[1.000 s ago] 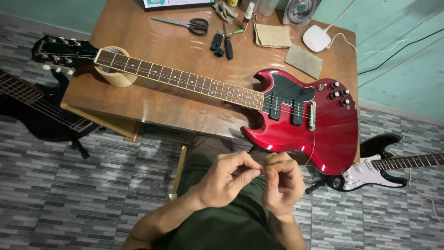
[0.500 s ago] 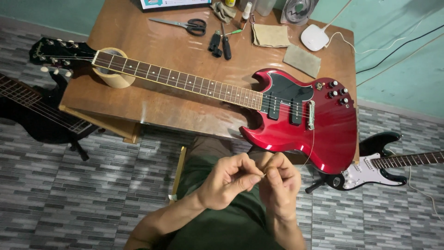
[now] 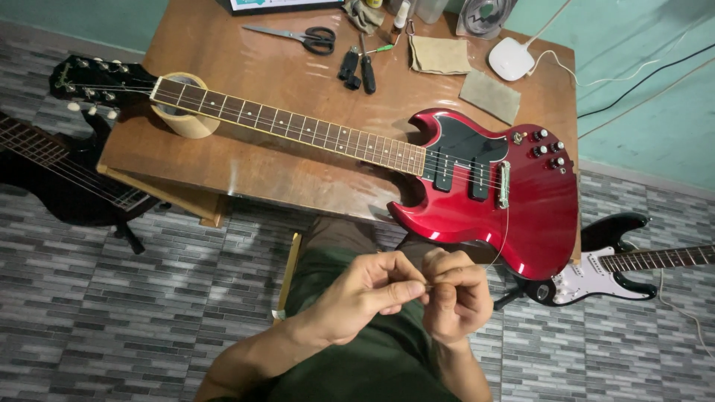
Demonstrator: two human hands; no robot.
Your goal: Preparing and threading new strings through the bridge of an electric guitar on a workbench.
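Observation:
A red electric guitar (image 3: 514, 201) lies across the wooden table (image 3: 246, 160), its neck (image 3: 283, 123) resting on a roll of tape (image 3: 185, 119). A thin guitar string (image 3: 505, 231) runs from the bridge down to my hands. In front of my lap, my left hand (image 3: 369, 294) and my right hand (image 3: 454, 294) meet. Both pinch the free end of the string between fingertips.
Scissors (image 3: 305, 37), dark hand tools (image 3: 357, 67), two cloth pads (image 3: 439, 53), a white round device (image 3: 512, 58) with a cable lie at the table's far side. A black guitar (image 3: 52, 175) stands left, a black-and-white one (image 3: 618, 260) lies right on the tiled floor.
My two hands have stayed together on the string end, fingers shifting slightly as they work it. The guitar has not moved.

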